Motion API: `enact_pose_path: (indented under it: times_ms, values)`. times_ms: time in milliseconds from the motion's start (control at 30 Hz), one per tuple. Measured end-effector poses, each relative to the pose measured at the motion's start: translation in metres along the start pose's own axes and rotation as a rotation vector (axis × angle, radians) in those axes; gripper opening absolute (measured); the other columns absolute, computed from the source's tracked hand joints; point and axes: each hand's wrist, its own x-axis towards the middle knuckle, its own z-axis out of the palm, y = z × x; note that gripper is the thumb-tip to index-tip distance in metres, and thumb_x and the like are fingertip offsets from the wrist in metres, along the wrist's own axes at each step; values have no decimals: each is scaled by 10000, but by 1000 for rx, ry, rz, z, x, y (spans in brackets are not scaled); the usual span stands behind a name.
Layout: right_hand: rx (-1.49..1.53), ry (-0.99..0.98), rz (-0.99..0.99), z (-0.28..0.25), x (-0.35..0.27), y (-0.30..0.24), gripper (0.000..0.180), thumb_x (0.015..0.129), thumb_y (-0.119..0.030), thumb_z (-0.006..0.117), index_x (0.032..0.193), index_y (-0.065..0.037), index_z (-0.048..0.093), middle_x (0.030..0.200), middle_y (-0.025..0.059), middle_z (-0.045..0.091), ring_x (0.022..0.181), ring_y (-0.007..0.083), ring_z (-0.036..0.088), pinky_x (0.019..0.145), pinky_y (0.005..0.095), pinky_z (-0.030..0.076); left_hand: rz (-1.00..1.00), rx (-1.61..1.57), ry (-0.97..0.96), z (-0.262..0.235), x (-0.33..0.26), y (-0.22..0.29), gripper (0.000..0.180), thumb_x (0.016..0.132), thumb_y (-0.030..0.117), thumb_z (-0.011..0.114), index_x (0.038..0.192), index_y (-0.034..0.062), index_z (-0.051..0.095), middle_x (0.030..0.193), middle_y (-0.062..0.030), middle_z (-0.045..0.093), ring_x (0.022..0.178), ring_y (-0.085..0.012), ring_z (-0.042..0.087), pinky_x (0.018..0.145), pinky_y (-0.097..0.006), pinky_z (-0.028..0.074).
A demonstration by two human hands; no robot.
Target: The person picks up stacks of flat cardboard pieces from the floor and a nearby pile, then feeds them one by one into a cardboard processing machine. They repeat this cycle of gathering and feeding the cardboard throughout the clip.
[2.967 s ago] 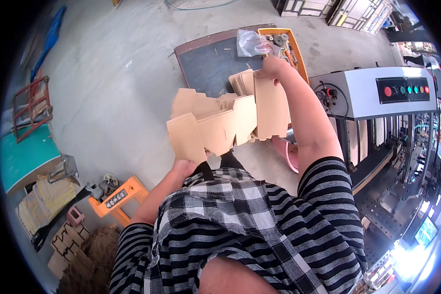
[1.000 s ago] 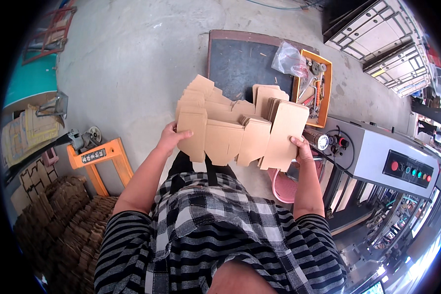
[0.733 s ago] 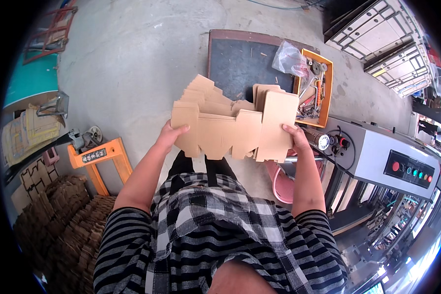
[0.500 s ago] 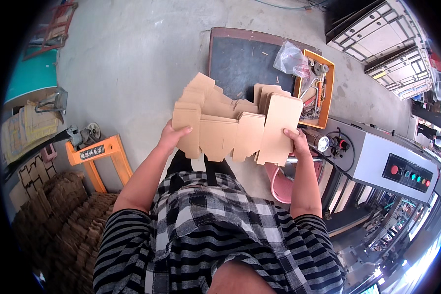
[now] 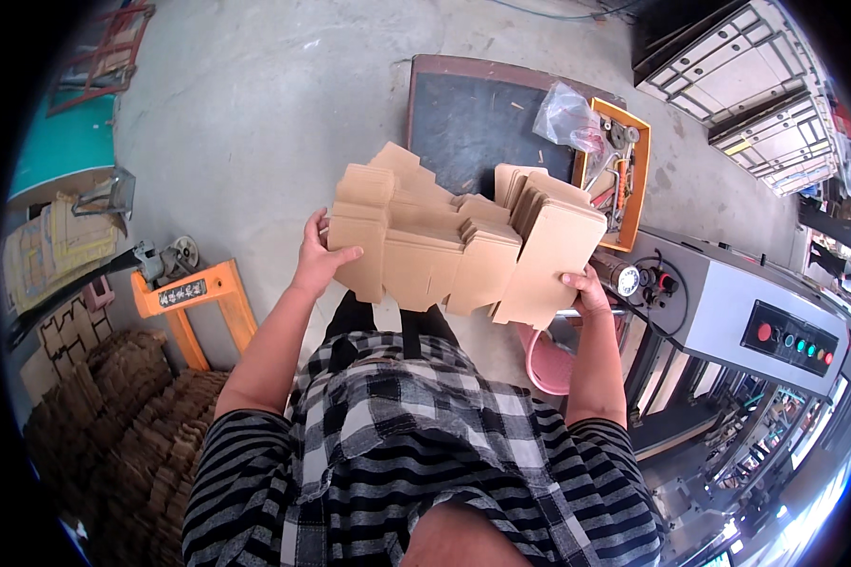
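A stack of die-cut brown cardboard box blanks (image 5: 444, 255) is held up in front of my body, its sheets fanned slightly apart. At its left end my left hand (image 5: 320, 257) grips the edge, thumb on the near face and fingers behind. My right hand (image 5: 588, 289) holds the right end in the same way, thumb on the front of a long flap and fingers mostly hidden behind it. The upper flaps at the right stand in a stepped row.
Beyond the stack is a dark-topped table (image 5: 463, 109) with a clear plastic bag (image 5: 563, 118) and a yellow tool tray (image 5: 639, 180). A grey machine with buttons (image 5: 714, 283) stands at right, beside a pink basket (image 5: 548, 364). At left are an orange pallet jack (image 5: 219, 307) and piled cardboard (image 5: 151, 435).
The stack's right end has shifted right and a little lower with my right hand, its flaps fanning out more. My left hand's fingers have lifted and spread slightly at the left edge.
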Motion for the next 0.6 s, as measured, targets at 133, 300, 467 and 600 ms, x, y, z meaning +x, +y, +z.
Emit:
enact_pose_path:
  times_ms: [133,300,467,600]
  values:
    - [-69,24,-59,-1,-12,-4,790,517,-112,743,1229,30,430,1082,135,581,994,269,575,895,373,464,5,82,-123,-14,5,16,1000,546,99,827,1364,27,257,1248,-112,427,1127,-224,476,964,-358,413]
    - [-54,75,-203,27,-58,-40,781,482,-60,752,1207,2,467,1028,90,592,964,235,585,826,353,491,64,229,-210,-29,-14,56,989,511,58,831,1340,52,291,1245,-93,443,1150,-220,462,998,-370,378]
    - [-230,-50,-179,6,-66,-28,749,570,-33,774,1249,-41,457,1115,55,565,992,190,563,803,319,497,368,554,-255,-33,-12,57,959,534,76,829,1328,76,292,1288,-136,433,1193,-267,446,1016,-374,367]
    - [-260,-5,-270,11,-35,-12,641,688,-160,737,1250,-32,456,1184,75,545,1069,200,531,884,316,451,492,706,-309,-32,5,5,987,560,130,836,1349,86,245,1317,-173,410,1222,-307,423,1032,-376,351]
